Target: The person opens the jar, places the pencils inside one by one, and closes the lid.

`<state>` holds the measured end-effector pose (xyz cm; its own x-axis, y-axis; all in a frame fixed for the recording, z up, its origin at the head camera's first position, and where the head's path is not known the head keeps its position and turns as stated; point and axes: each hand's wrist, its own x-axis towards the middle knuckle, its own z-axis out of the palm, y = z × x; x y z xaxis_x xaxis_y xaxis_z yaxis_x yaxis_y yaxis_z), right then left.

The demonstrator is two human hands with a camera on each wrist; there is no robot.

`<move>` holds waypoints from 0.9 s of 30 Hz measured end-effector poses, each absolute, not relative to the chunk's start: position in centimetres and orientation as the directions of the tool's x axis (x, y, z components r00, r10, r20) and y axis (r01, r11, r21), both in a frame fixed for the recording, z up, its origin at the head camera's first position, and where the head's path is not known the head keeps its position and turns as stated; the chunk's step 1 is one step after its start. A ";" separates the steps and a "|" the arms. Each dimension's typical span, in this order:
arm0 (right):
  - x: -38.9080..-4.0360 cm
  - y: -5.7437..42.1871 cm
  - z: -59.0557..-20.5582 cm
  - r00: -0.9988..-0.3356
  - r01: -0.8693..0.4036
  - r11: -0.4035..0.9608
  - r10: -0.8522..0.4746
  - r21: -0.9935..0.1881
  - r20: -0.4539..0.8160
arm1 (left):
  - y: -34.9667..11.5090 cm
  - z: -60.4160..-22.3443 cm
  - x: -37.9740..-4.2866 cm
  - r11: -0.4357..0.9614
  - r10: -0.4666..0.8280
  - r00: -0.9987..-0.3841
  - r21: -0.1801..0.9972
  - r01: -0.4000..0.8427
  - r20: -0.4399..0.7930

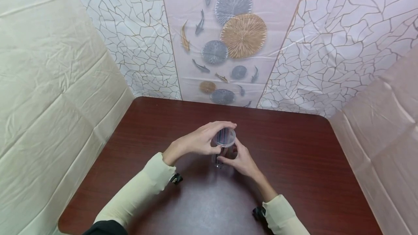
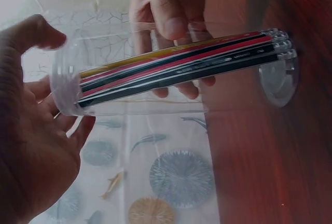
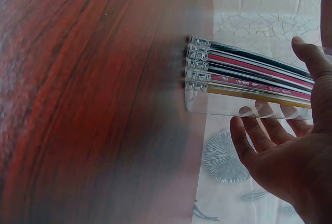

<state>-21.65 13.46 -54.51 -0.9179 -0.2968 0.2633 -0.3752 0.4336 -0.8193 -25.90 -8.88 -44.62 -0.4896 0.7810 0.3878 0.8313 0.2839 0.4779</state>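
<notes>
A clear plastic cylindrical container (image 1: pixel 223 152) stands upright on the table. Inside lean several pencils (image 2: pixel 179 67), striped in black, red and yellow, their eraser ends at the bottom (image 3: pixel 198 63). A clear round lid (image 1: pixel 226 137) covers the top. From the left, my left hand (image 1: pixel 204 140) grips the lid's rim, thumb on the near side and fingers on the far side. My right hand (image 1: pixel 243 159) holds the container's body lower down, its thumb on one side and fingers on the other. Whether the lid is loose cannot be told.
The dark reddish wooden table (image 1: pixel 294 162) spreads around both hands. Behind it hangs a patterned cloth (image 1: pixel 215 82) with fish and round motifs. Plain pale cloth (image 1: pixel 58 93) walls the left side, and another cloth (image 1: pixel 382 137) the right.
</notes>
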 end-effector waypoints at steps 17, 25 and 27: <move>-21.7 13.4 -54.6 -0.921 -0.370 0.440 -0.289 -0.818 0.261 | -9.1 -45.4 -25.8 0.460 0.643 -0.613 0.408 0.789 0.460; -21.7 13.4 -54.6 -0.921 -0.372 0.446 -0.289 -0.814 0.263 | -9.1 -45.5 -25.8 0.436 0.652 -0.586 0.395 0.809 0.480; -21.7 13.4 -54.5 -0.921 -0.372 0.450 -0.288 -0.812 0.263 | -9.1 -45.5 -25.8 0.419 0.659 -0.574 0.397 0.817 0.486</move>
